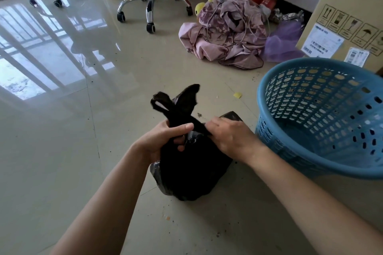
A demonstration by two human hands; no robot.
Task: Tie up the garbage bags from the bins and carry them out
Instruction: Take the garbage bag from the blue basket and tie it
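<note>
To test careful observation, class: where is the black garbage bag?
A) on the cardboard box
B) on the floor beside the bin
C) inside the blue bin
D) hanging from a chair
B: the black garbage bag rests on the floor beside the blue bin, left hand and right hand gripping its top.

The garbage bag (192, 172) sits on the floor (62, 151) between the left hand (163, 141) and the right hand (230, 136). Just to its right stands a tilted basket (310, 97), with a cardboard box (331, 16) behind it. A heap of clothes (226, 37) lies behind the bag, and a chair base (153, 4) farther back.
</note>
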